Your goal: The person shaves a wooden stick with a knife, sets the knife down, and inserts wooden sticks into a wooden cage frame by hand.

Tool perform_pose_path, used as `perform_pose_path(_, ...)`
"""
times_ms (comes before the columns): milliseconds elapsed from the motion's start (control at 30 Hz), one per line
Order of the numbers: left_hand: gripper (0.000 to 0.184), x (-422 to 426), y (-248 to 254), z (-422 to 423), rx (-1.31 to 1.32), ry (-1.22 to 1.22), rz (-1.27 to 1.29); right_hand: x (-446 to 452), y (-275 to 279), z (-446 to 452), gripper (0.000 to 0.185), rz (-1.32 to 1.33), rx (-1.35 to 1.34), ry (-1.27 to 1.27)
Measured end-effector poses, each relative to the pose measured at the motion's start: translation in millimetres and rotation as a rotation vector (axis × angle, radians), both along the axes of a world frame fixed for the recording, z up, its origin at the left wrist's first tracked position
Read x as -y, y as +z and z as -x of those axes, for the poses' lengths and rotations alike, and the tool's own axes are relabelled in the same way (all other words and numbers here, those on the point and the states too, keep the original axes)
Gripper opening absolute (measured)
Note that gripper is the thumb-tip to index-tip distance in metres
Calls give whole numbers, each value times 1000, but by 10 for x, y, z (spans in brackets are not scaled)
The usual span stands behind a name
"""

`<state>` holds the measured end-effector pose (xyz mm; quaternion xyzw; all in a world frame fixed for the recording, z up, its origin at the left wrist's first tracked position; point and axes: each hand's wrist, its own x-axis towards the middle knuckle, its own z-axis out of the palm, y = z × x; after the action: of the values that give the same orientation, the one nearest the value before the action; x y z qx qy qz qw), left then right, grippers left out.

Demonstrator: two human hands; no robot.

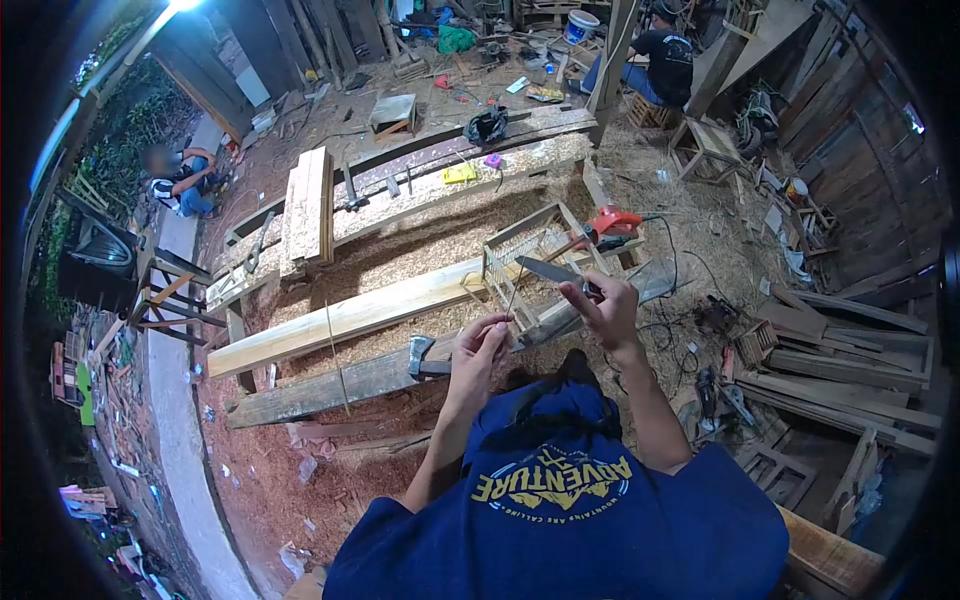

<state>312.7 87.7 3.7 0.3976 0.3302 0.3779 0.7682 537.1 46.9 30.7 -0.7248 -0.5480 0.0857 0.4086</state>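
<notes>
My right hand [606,308] is closed on the handle of a knife [545,269], its dark blade pointing left. In my left hand [483,345], the fingers pinch a thin strip [514,298] that runs up toward the blade; its material is too small to make out. Just beyond both hands, a small wooden frame [520,226] with thin strips across it rests on the bench. An orange power tool [613,221] lies at its right side. Left of my left hand, a hatchet [419,352] lies on a dark beam [320,392].
A pale plank [340,318] spans the bench, with stacked boards [307,205] beyond it. A yellow object [459,173] and a hammer [351,190] lie on the far beam. One person [182,182] sits at left, another [664,65] at back right. Wood pieces [850,370] pile up at right.
</notes>
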Motion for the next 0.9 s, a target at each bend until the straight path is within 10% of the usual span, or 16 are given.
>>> perform_pose_path(900, 17, -9, 34, 36, -163, -70, -186, -148, 95, 373, 49, -110, 51, 473)
